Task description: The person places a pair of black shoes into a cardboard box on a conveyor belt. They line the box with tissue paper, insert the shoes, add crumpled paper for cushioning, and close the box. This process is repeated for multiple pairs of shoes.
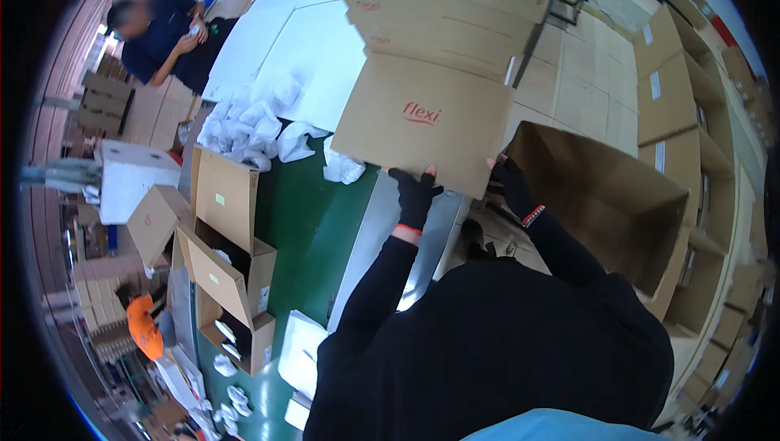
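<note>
A brown cardboard shoebox (425, 122) with a red printed mark lies in front of me, at the near end of a row of similar boxes. My left hand (417, 197), in a black fingerless glove, grips its near edge, fingertips lying on the cardboard. At the near right corner, my right hand (512, 187), gloved the same way, holds the side of that box. The undersides of both grips are hidden. Just right of my right hand stands a large open carton (601, 201), its bare inner walls showing.
Crumpled white paper (252, 132) lies on the green-topped table (305, 238) to my left. Open shoeboxes (223, 270) line its far edge. Stacked cartons (670, 88) stand at the right. One person (171, 43) stands at the upper left; another wears orange (145, 327).
</note>
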The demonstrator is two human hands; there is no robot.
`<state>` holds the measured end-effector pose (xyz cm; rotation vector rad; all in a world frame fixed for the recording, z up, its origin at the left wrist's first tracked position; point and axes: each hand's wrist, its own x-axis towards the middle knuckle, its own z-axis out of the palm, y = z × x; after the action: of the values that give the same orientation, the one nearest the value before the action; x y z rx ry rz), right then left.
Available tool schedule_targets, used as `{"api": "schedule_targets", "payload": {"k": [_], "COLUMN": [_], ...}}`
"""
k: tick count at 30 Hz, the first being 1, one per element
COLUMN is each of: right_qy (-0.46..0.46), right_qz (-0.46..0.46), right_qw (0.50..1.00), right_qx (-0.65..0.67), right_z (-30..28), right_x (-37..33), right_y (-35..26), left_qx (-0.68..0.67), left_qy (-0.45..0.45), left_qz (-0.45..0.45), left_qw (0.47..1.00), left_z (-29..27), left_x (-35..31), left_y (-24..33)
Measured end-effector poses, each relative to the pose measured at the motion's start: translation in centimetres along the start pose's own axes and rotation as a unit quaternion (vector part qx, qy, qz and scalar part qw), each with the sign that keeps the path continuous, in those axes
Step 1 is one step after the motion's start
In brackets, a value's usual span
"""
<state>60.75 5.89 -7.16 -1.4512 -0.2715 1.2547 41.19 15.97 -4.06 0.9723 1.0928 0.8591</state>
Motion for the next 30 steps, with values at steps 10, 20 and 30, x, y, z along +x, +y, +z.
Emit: {"api": "schedule_targets", "payload": {"k": [10, 20, 30], "right_qy": [-0.019, -0.056, -0.224], "right_qz": [0.000, -0.052, -0.225], "right_qw": [1.000, 0.982, 0.812], "right_qx": [-0.011, -0.175, -0.489], "right_z": [-6.2, -9.5, 3.5], "right_x": [-0.2, -0.6, 1.7], "right_y": [-1.7, -1.3, -2.0], "left_qx": [0.031, 0.440, 0.300], "left_qy": [-0.022, -0.069, 0.085], "left_qz": [-0.027, 0.174, 0.151], "left_qw": [0.999, 0.878, 0.938], "left_z": [9.4, 11.1, -19.5], "left_x": [15.9, 22.2, -3.4], "left_y": [-0.4, -0.9, -4.0]}}
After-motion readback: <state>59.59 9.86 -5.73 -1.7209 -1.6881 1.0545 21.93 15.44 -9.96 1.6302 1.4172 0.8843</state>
